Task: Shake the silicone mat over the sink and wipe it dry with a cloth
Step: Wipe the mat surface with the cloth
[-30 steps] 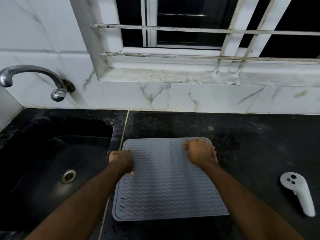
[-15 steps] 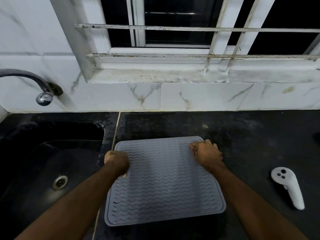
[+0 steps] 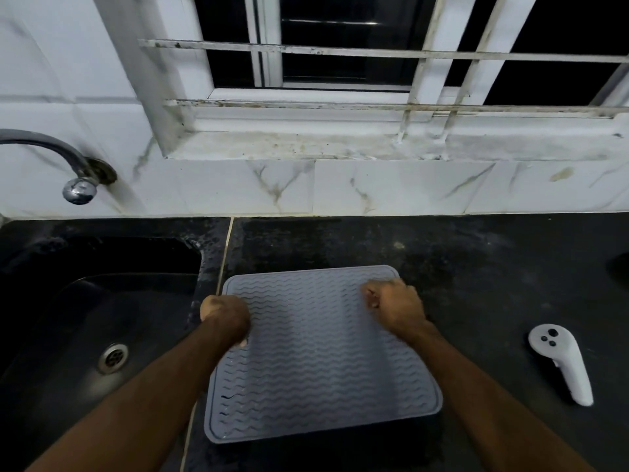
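Observation:
The grey silicone mat (image 3: pixel 316 362) with a wavy ribbed pattern lies on the black counter just right of the sink (image 3: pixel 85 301). A few water drops show near its lower left corner. My left hand (image 3: pixel 224 315) is closed on the mat's left edge, near the far corner. My right hand (image 3: pixel 394 306) is closed on the mat near its far right corner. A dark shadow runs under the mat's near edge. No cloth is in view.
A metal tap (image 3: pixel 76 185) juts from the tiled wall above the black sink, whose drain (image 3: pixel 113 357) lies at the left. A white hand controller (image 3: pixel 561 362) rests on the counter to the right. A barred window (image 3: pixel 374 63) and ledge stand behind.
The view has drifted slightly, so the sink and tap sit further left. Both hands stay closed on the mat's far part, and the mat keeps its place on the counter.

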